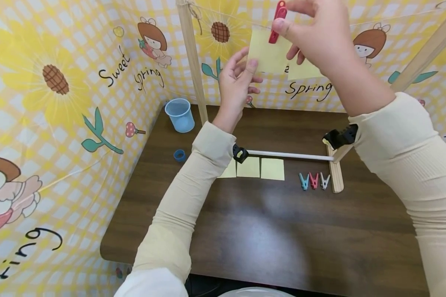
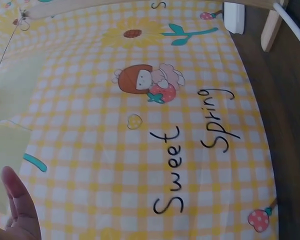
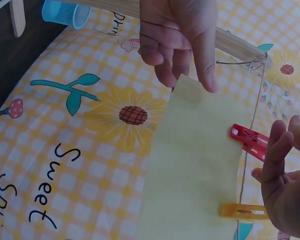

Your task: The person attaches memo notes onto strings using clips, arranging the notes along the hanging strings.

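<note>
A square of pale yellow paper (image 1: pixel 268 51) hangs at a thin string (image 3: pixel 246 185), a red clothespin (image 3: pixel 247 141) on its upper edge. My left hand (image 1: pixel 239 78) pinches the paper's lower left corner, its thumb in front and fingers behind. At the clothespin's handle end is my right hand (image 1: pixel 319 35), its thumb and index finger on either side of the red clip. Beside this sheet, a second yellow sheet (image 1: pixel 304 71) hangs partly behind my right hand. A yellow clothespin (image 3: pixel 246 211) sits on the string in the right wrist view.
Wooden posts (image 1: pixel 193 57) hold the string, with a white bar (image 1: pixel 290 155) low between them. Yellow paper squares (image 1: pixel 272 169) lie on the brown table (image 1: pixel 245 231), near blue, red and white clothespins (image 1: pixel 314 180). A blue cup (image 1: pixel 180 115) and small blue ring (image 1: pixel 179 155) stand left.
</note>
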`<state>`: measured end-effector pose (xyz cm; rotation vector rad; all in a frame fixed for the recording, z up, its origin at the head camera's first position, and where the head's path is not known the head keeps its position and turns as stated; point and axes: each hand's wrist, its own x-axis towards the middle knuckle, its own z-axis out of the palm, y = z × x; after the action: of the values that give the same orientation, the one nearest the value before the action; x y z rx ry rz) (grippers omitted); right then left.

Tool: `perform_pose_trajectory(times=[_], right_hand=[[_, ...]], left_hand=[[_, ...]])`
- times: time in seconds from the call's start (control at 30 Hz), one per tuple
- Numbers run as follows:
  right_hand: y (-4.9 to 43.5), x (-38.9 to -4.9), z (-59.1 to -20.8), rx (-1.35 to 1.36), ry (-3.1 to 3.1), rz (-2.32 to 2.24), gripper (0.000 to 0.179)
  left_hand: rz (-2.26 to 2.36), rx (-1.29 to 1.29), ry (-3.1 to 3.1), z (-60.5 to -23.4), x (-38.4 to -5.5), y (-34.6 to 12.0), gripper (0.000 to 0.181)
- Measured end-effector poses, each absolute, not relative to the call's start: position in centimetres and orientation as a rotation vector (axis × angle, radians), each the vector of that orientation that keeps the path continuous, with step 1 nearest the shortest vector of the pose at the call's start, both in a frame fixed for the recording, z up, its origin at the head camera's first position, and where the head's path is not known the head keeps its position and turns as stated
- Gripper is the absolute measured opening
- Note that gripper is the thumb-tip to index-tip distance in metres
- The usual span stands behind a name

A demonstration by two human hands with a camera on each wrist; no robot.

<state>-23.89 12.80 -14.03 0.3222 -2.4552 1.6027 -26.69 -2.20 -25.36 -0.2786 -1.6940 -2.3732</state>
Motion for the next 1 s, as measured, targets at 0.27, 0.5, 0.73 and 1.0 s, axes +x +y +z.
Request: perform_pose_trajectory(times=[0.27, 0.5, 0.73, 1.0], right_hand=[[17.1, -20.3, -19.2, 0.589, -2.061, 1.088, 0.033], [23.4, -17.5, -30.3, 0.427, -2.424, 0.966, 0.039], [27.9, -16.7, -40.1, 0.161, -3.080, 0.821, 0.037], [26.0, -16.7, -45.4, 0.213, -3.115, 0.501, 0.029]], left_hand=[[-2.034, -0.124, -2.022, -29.7, -25.5, -5.0, 0.029], [-1.058, -0.038, -2.809, -39.3, -22.6, -9.2, 0.020], [-0.403, -0.062, -3.270, -44.5, -21.5, -9.9, 0.034], [-0.109, -0.072, -3.433, -45.7, -23.0, -9.4, 0.047]])
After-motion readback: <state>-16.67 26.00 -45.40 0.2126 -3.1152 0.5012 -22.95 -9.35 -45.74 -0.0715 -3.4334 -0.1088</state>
